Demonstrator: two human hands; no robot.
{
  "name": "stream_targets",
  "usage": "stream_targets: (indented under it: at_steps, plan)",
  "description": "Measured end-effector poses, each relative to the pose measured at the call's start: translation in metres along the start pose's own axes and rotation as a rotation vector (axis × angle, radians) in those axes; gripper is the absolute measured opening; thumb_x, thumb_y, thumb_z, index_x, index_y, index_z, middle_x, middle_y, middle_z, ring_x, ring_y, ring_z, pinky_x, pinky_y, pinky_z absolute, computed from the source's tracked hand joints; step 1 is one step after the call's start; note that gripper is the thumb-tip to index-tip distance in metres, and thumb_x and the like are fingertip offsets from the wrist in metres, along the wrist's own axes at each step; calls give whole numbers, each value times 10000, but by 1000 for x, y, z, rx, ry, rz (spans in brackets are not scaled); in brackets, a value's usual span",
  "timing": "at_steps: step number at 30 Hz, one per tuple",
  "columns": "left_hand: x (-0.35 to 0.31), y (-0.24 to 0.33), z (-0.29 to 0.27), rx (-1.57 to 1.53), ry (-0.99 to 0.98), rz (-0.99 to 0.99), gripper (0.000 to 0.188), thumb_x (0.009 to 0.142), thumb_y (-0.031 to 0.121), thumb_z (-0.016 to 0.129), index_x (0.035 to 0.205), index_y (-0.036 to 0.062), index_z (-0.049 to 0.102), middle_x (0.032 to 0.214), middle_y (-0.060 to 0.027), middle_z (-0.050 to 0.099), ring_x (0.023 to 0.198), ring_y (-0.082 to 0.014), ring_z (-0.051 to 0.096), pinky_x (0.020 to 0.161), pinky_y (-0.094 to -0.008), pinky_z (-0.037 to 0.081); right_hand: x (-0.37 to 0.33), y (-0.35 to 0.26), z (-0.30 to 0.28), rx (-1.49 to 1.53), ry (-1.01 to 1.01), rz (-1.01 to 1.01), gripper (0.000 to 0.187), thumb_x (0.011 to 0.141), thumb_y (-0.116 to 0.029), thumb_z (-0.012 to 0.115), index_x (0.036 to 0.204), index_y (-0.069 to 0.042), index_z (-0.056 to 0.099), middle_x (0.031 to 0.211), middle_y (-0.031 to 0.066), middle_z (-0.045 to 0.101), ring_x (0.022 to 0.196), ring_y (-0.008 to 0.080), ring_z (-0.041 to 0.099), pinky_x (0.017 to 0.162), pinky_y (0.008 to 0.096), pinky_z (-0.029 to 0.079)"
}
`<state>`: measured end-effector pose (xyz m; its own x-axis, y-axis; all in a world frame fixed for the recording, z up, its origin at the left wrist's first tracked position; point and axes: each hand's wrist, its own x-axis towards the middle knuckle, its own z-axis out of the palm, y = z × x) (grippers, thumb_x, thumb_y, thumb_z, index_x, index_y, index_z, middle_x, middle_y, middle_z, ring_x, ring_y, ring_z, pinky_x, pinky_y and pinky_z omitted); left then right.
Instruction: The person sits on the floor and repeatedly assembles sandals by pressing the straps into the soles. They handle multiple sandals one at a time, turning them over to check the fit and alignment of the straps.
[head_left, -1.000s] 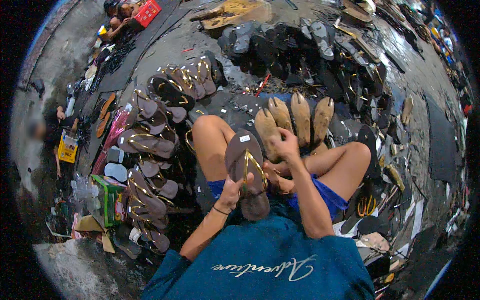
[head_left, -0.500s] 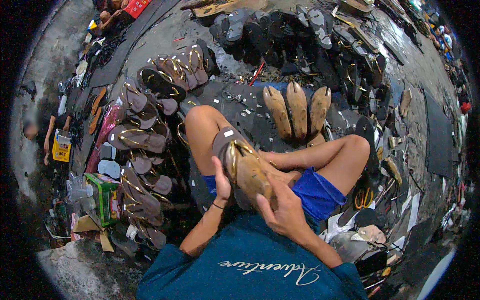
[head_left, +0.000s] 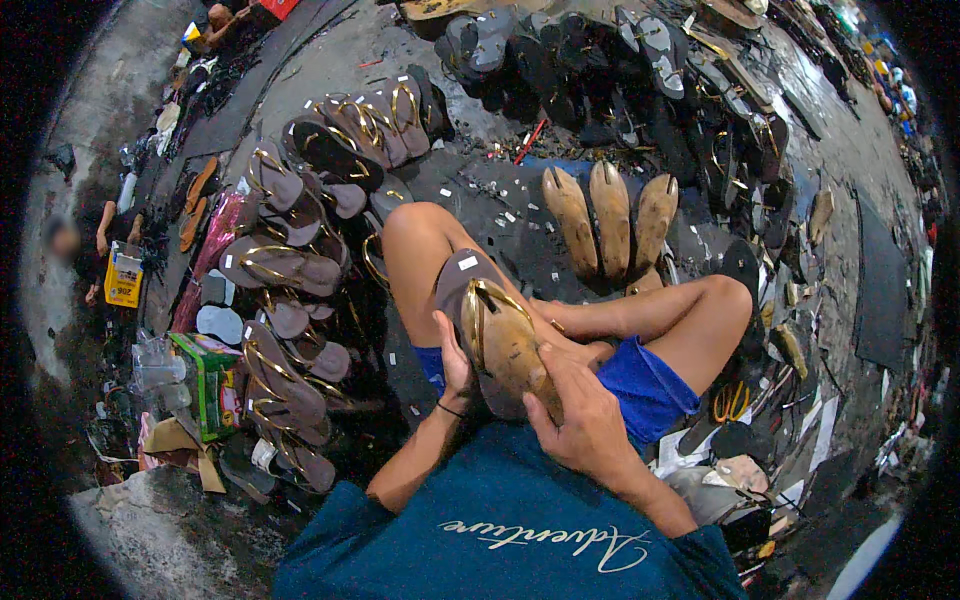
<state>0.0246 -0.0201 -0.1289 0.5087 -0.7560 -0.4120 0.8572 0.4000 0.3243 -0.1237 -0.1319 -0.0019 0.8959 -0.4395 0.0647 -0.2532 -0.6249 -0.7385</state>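
A brown flip-flop [head_left: 451, 292] with gold straps lies sole-down over my lap, its toe end pointing away from me and a white tag at the tip. On top of it rests a wooden shoe last [head_left: 512, 345], its slotted front under the gold straps. My left hand [head_left: 457, 362] grips the left edge of the sole, thumb up along the side and the other fingers hidden beneath. My right hand [head_left: 580, 412] is closed around the heel end of the last, with thumb and forefinger along it. Beyond my legs stand several more wooden lasts [head_left: 608, 215].
Finished-looking gold-strapped flip-flops [head_left: 285, 270] are spread on the left, with more dark soles [head_left: 575, 55] at the back. A green box [head_left: 205, 385] stands at the left, near a yellow carton [head_left: 124, 274]. Scraps and a red stick [head_left: 531, 141] litter the floor.
The whole view has shifted slightly, so most things appear a little farther right. Both hands keep their hold on the flip-flop and the last.
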Motion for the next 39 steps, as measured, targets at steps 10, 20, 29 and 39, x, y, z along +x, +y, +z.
stream_targets:
  at_steps: [10,20,29,39]
  plan:
    - [5,6,-12,272,151,87,839,930,700,246,1423,29,353,1386,-162,459,1250,-282,474,1079,-398,372,42,-2,71,37,277,48,520,824,-221,664,1249,39,516,1177,214,612,1050,344,616,852,409,528]
    - [27,4,78,903,-75,323,725,898,389,637,1390,-30,308,1230,-164,567,1059,-234,610,936,-362,501,42,10,18,-66,485,-63,599,788,-108,680,1311,75,451,1242,259,557,1123,392,568,949,414,474]
    - [41,15,64,822,-139,100,589,933,368,584,1357,3,402,1243,-103,577,1124,-200,578,981,-363,468,12,24,4,55,104,99,996,648,-323,826,1398,48,286,1369,248,430,1209,425,483,1005,447,428]
    - [-41,31,105,772,-290,-34,1134,679,618,756,1463,10,207,1412,-131,411,1269,-241,455,1049,-379,389,-25,23,-2,1014,-13,322,542,931,-348,590,1297,29,460,1231,103,572,1165,182,522,1018,319,383]
